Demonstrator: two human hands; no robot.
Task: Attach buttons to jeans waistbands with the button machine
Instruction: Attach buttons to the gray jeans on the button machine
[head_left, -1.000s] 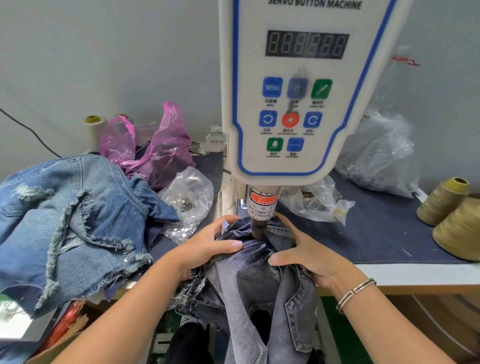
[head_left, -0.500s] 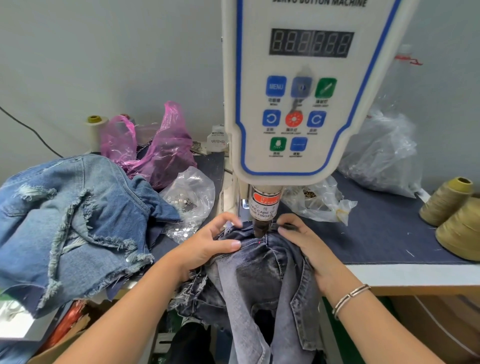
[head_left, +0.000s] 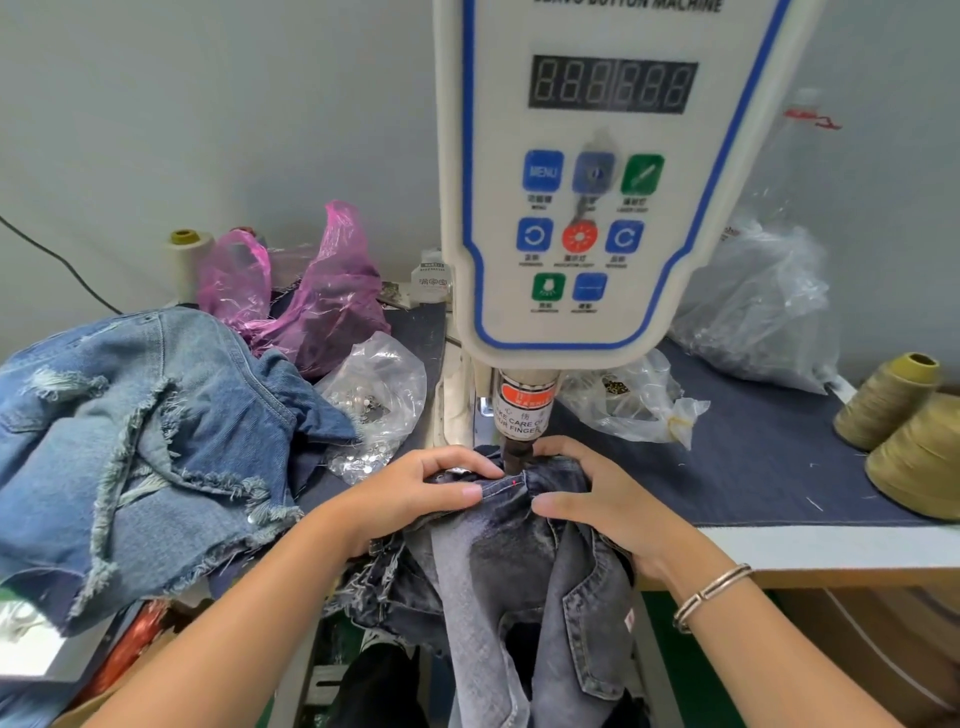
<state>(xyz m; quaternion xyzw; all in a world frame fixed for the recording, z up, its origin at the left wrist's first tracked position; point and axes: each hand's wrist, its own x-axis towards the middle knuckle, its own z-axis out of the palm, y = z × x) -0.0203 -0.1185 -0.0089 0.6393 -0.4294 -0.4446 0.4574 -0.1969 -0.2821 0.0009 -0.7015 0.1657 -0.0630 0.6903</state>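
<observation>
A white servo button machine stands in the middle, and its dark punch comes down onto the waistband of dark grey jeans. A red laser dot shows on the waistband just below the punch. My left hand pinches the waistband left of the punch, thumb on top. My right hand grips the waistband on the right, fingers curled over the fabric beside the punch. The jeans legs hang down off the table front.
A pile of frayed blue denim shorts lies at the left. A clear bag of metal buttons, a pink bag, more clear bags and olive thread cones sit on the dark table cover.
My right hand has come back from beside the punch to grip the waistband nearer me. Both hands have drawn the waistband flatter under the punch. My left hand stays almost in place.
</observation>
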